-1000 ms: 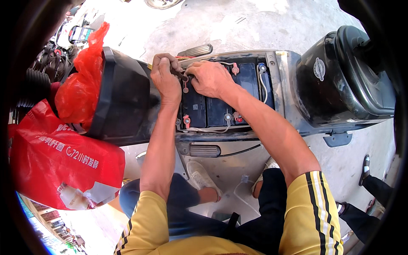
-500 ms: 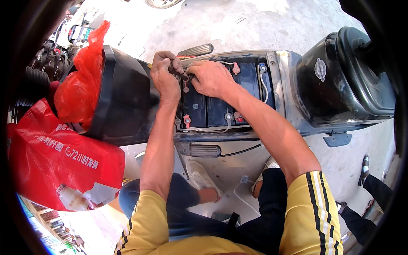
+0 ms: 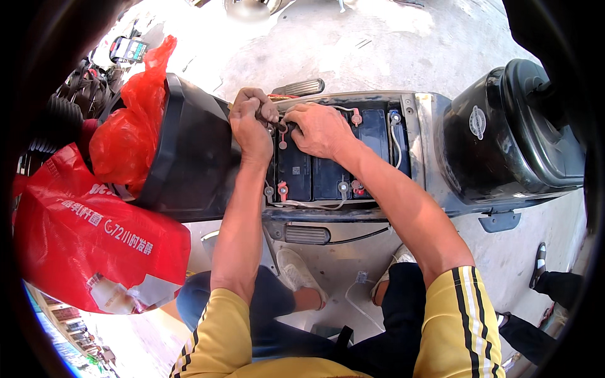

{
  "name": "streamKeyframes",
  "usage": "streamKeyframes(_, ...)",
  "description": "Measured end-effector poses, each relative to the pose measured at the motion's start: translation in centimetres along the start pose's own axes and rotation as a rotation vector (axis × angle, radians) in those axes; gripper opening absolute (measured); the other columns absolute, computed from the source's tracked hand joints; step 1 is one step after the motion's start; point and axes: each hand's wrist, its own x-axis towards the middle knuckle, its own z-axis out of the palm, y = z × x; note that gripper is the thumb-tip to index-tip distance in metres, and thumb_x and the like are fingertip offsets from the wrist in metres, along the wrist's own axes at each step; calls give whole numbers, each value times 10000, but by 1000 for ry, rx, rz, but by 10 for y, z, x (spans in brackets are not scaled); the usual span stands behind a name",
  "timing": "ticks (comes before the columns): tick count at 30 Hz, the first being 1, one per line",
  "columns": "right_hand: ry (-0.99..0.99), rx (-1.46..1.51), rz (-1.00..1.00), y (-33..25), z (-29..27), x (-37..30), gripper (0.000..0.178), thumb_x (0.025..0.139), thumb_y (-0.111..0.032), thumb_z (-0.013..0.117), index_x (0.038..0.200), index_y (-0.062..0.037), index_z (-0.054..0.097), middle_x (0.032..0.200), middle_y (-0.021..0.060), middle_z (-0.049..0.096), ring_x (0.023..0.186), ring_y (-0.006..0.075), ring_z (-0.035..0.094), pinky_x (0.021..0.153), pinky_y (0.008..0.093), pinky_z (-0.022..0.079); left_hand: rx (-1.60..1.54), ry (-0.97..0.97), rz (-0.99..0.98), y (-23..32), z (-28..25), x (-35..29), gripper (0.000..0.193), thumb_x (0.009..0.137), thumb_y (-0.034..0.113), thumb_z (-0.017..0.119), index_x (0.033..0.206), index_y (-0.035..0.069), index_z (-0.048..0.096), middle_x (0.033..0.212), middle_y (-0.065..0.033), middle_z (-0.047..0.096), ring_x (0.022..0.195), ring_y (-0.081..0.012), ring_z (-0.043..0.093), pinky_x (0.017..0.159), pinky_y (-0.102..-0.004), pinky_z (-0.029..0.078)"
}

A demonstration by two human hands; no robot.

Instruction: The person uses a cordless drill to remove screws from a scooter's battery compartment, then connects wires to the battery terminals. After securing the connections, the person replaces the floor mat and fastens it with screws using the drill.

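A dark rod-like tool (image 3: pixel 278 125) is gripped in my left hand (image 3: pixel 253 126), its fingers closed round it. The tool's tip is at the far-left end of the black batteries (image 3: pixel 295 165), beside a small pale-red terminal cover (image 3: pixel 283 144). Just right of the tip, my right hand (image 3: pixel 321 131) is bent over the same battery with its fingers curled. Whatever those fingers hold is hidden beneath them. Wires join terminals with red covers (image 3: pixel 357 118) along the batteries, which sit in the open floor compartment of an electric scooter (image 3: pixel 409 107).
A black storage box (image 3: pixel 189 142) stands left, with a red plastic bag (image 3: pixel 129 135) against it and a larger red printed bag (image 3: pixel 104 233) nearer. The black scooter seat (image 3: pixel 485 126) is to the right. Footrests (image 3: pixel 305 234) stick out. Another person's feet (image 3: pixel 540 264) show at right.
The whole view has shifted slightly, so the scooter sits a little lower in it. Both hands stay at the same battery end, with the tool still in my left hand.
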Motion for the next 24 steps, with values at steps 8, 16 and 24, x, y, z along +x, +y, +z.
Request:
streamKeyframes(8, -3, -20, 16, 0, 2, 1, 226, 875, -203, 638, 986, -64, 778, 1080, 127, 759, 1053, 354, 725, 944, 468, 592, 104, 36, -40, 1, 4, 11, 213, 1009, 103, 493, 831, 28, 584, 696, -9, 469, 561, -99, 399, 523, -304, 340)
streamKeyframes(16, -11, -1, 0, 0, 3, -1, 280, 853, -177, 653, 1081, -73, 777, 1121, 123, 759, 1085, 346, 718, 961, 459, 589, 42, -70, 24, -7, -11, 2, 210, 1031, 186, 499, 930, 21, 581, 740, -21, 474, 633, -137, 448, 612, -299, 417)
streamKeyframes(24, 24, 0, -12, 0, 5, 0, 239, 866, -212, 653, 1009, -58, 766, 1089, 128, 754, 1070, 351, 719, 944, 468, 595, -5, 23, -53, -8, -8, 14, 197, 990, 152, 499, 826, 45, 523, 674, -13, 420, 572, -123, 376, 533, -297, 320)
